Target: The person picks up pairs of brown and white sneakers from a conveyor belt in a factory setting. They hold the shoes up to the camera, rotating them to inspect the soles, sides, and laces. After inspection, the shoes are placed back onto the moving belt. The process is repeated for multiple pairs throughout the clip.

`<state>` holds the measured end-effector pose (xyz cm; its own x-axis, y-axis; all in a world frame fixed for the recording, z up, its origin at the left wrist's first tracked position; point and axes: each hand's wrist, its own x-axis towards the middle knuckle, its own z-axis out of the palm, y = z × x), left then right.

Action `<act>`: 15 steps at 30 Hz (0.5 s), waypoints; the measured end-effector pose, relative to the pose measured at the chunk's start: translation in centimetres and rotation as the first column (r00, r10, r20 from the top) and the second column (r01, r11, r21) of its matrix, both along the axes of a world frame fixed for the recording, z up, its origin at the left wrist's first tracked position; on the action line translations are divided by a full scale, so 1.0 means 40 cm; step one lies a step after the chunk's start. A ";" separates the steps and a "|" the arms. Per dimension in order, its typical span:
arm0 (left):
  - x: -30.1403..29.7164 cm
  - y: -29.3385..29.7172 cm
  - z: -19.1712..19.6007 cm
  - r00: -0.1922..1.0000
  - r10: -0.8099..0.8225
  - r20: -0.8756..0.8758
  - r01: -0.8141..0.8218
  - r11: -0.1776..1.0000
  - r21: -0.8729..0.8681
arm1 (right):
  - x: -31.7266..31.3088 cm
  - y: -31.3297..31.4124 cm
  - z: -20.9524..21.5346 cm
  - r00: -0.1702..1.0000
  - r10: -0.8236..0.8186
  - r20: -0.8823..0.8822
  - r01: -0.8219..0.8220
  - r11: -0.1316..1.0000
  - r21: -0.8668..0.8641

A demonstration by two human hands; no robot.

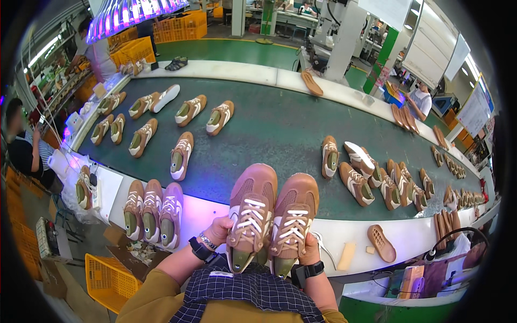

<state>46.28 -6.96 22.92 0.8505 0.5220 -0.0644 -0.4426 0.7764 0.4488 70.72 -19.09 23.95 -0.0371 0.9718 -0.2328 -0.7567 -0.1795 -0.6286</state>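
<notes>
Two brown sneakers with white laces are held up side by side in front of me, toes pointing away. My left hand (218, 230) is closed around the side of the left sneaker (250, 215). On the other side, my right hand (309, 250) grips the right sneaker (293, 220) near its heel. Olive insoles show in both openings. Most of my fingers are hidden beneath the shoes. To the left, three similar sneakers (152, 212) stand in a row on the white ledge (202, 215).
Beyond the ledge runs a green conveyor belt (258, 129) with many sneakers at both ends. Right of my hands lie a loose brown sole (382, 243) and a beige block (347, 256). A yellow crate (110, 282) stands lower left. Other people work around the line.
</notes>
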 end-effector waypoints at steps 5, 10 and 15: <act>-0.002 -0.001 0.014 0.999 -0.032 0.030 0.031 0.999 0.016 | -0.002 -0.001 -0.074 0.982 0.002 -0.188 -0.009 0.999 -0.037; -0.009 -0.013 -0.011 1.000 -0.004 0.026 0.004 1.000 0.003 | -0.010 -0.003 -0.068 0.977 0.033 -0.210 -0.041 0.998 -0.036; -0.004 -0.011 -0.001 0.998 -0.022 0.059 0.022 1.000 -0.002 | -0.016 -0.001 -0.057 0.976 0.026 -0.214 -0.035 0.999 -0.041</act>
<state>46.13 -7.41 22.89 0.8640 0.5032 -0.0151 -0.4511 0.7871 0.4207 70.07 -19.13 21.65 -0.1202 0.9584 -0.2591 -0.8664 -0.2287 -0.4439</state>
